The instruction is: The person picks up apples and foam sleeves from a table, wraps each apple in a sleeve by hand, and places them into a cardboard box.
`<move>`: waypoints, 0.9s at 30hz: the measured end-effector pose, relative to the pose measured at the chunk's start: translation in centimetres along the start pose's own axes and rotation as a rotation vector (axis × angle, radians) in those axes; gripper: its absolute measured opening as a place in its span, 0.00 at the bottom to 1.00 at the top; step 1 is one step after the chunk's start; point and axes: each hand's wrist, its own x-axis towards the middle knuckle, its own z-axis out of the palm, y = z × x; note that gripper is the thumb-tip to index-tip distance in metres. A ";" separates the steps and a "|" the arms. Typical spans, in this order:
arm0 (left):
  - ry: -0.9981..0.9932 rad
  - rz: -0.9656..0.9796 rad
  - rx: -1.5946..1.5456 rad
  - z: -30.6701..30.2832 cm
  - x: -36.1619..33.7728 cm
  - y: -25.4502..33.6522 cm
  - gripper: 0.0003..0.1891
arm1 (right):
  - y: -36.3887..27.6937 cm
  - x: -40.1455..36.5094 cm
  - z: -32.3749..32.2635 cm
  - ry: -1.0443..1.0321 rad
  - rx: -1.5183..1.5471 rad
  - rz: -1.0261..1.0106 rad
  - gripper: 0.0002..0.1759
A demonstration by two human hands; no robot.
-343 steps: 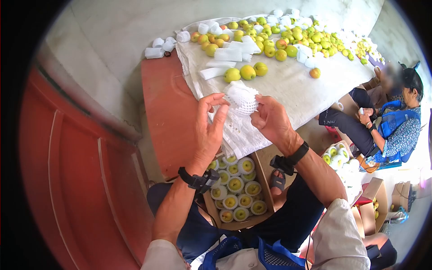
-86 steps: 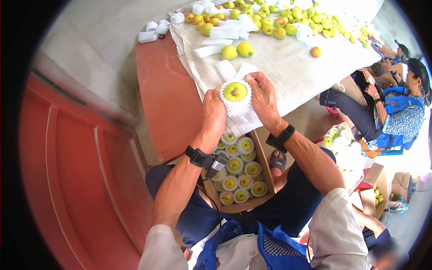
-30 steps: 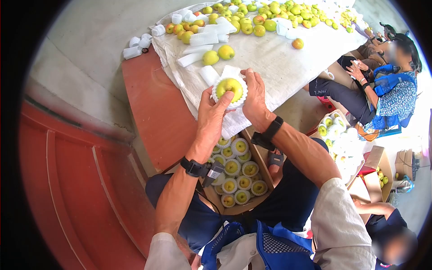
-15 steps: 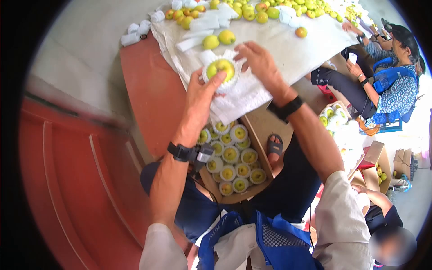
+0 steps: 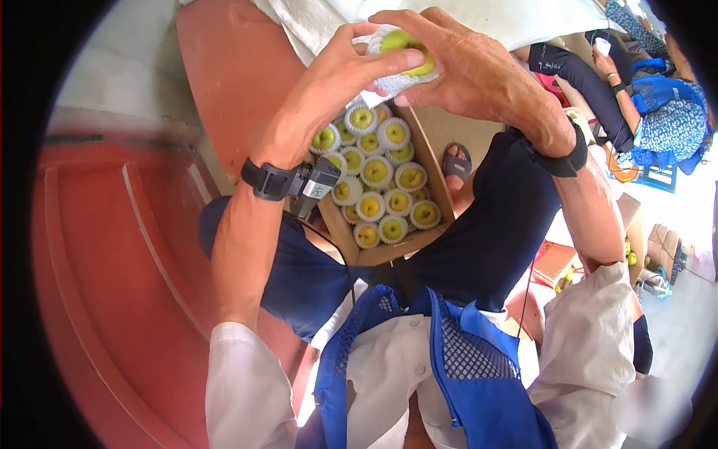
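A yellow-green apple (image 5: 413,63) in a white foam net (image 5: 384,84) is held between both my hands, above the far end of the carton. My left hand (image 5: 338,73) grips it from the left, with the thumb across the apple's face. Curved around its right side, my right hand (image 5: 479,69) has its fingers over the top and its thumb at the lower edge of the net. Below, between my knees, a cardboard box (image 5: 440,173) contains several netted apples (image 5: 376,172) packed close together. Part of the held apple is hidden by my fingers.
A white cloth (image 5: 535,21) covers the table beyond my hands. A red-brown board (image 5: 238,71) lies to the left, above a red panel (image 5: 112,277). Another person (image 5: 666,112) in a patterned sleeve sits at the right. Loose apples lie near boxes at lower right.
My right hand has come in from the right and closed on the netted apple. The view has tilted down, so the apple pile on the cloth has left the picture.
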 end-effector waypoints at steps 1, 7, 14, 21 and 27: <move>-0.037 0.007 0.048 -0.1 -0.1 -0.3 0.49 | 0.3 -0.1 1.4 -0.017 0.012 0.002 0.49; -0.229 -0.109 0.408 -2.6 -1.7 -1.3 0.51 | -0.1 -1.3 7.5 0.127 0.115 0.053 0.35; -0.021 0.016 0.088 -5.4 -1.5 -0.2 0.43 | -1.8 -1.9 18.1 -0.369 0.377 0.202 0.38; -0.026 0.103 0.064 -6.5 -1.2 -1.7 0.38 | -3.4 -3.2 31.6 -0.540 0.418 0.279 0.42; 0.051 0.150 0.166 -6.8 -0.9 -1.5 0.37 | -5.6 -4.3 35.4 -0.663 0.226 0.274 0.41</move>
